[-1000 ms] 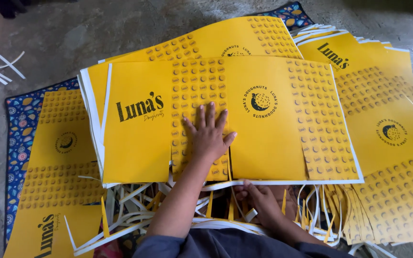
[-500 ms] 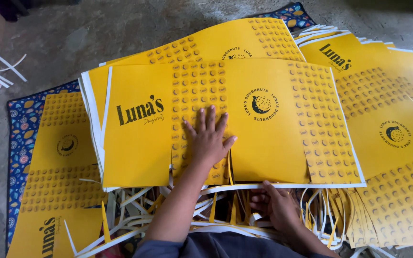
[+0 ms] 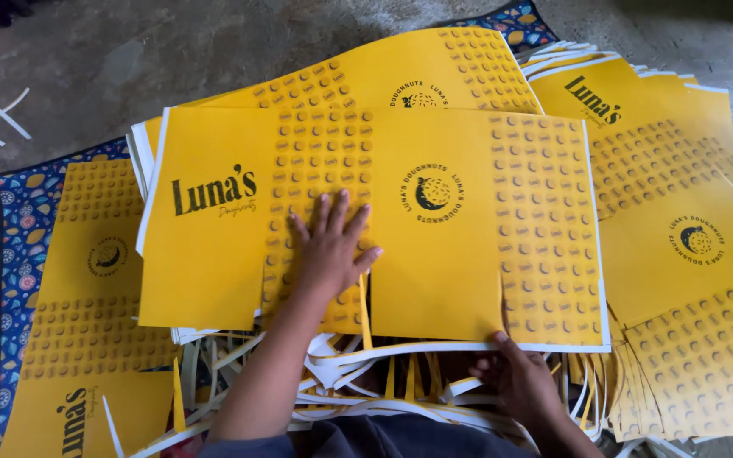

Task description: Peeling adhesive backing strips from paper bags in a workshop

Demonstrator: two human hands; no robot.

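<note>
— While your right hand [image 3: 523,386] is sitting low at the frame's bottom, can you make out its fingers?
— Partly; they're curling at the top sheet's [image 3: 434,220] near edge, over the strips [image 3: 358,382].
— And your left hand [image 3: 330,250]?
— It's pressing flat, fingers spread, on that sheet's middle, atop the stack [image 3: 142,153].

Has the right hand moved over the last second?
Yes. The right hand has slid rightward along the near edge of the top yellow sheet, toward its right corner; the left hand stays flat.
</note>
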